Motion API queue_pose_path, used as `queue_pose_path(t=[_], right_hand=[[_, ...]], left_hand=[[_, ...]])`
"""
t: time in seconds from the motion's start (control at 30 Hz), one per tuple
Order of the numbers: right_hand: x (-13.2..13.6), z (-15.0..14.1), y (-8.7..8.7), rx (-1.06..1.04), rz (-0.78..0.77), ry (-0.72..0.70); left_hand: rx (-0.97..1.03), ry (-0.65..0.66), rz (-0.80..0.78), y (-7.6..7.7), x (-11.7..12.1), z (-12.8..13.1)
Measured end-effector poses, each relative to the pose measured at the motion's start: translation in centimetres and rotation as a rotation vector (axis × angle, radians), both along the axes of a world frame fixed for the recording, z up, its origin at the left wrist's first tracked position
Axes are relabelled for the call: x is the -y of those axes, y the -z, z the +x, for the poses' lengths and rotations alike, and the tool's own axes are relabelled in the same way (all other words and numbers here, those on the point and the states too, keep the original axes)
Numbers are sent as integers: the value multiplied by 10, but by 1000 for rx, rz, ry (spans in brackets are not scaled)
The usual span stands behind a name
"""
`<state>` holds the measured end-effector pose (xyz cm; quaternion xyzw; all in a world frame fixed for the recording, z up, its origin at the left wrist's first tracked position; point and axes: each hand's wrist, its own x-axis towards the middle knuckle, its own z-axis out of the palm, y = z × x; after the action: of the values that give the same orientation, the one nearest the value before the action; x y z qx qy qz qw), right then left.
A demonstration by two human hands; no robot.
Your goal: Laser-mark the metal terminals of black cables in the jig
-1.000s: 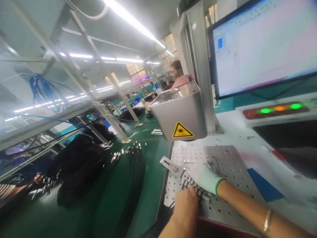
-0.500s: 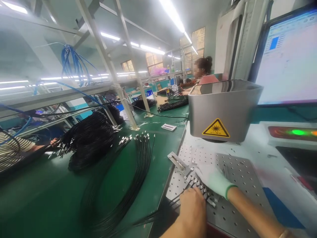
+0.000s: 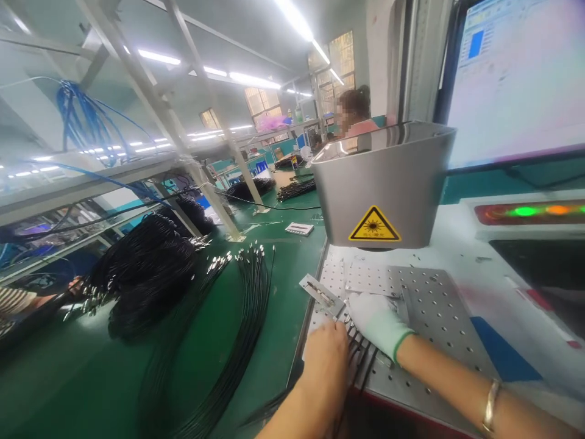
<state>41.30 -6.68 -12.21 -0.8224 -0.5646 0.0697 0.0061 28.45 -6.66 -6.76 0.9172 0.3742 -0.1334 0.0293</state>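
My bare left hand (image 3: 323, 355) lies knuckles up on a row of black cables with metal connector ends (image 3: 355, 339), on the perforated metal plate (image 3: 434, 311). Its fingers curl down onto the cables. My right hand (image 3: 375, 321), in a white glove with a green cuff, rests palm down on the same connector row just beyond the left hand, fingers pressed on it. A small metal fixture bar (image 3: 320, 294) lies at the plate's left corner, just ahead of both hands. The grey laser head (image 3: 381, 186) with a yellow warning sticker hangs above the plate.
Black cable bundles (image 3: 146, 274) and a fan of loose cables (image 3: 247, 305) cover the green bench to my left. A monitor (image 3: 516, 79) and a lit button panel (image 3: 530, 211) stand at right. Another person sits far back; someone's hand (image 3: 75, 285) shows at left.
The view swung and settled. My left hand slid a little forward and left along the cable row; my gloved right hand stayed on the connectors.
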Motion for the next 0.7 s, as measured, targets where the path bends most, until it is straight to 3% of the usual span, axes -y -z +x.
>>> queue_pose_path(t=[0.17,0.27,0.37,0.53,0.7], right_hand=[[8,16,-13,-105,36,-13],[28,38,-23,-157,88,-20],[57,56,-21,-222,234,82],[106,54,9,-228,471,124],[131,32,46,-74,587,39]], left_hand=[[18,-22,47,-7,-10,-13],[89,-48,132,-12,-17,-25],[173,-72,206,-14,-32,-35],[335,-109,282,-10,-68,-31],[375,-136,167,-2,-88,-16]])
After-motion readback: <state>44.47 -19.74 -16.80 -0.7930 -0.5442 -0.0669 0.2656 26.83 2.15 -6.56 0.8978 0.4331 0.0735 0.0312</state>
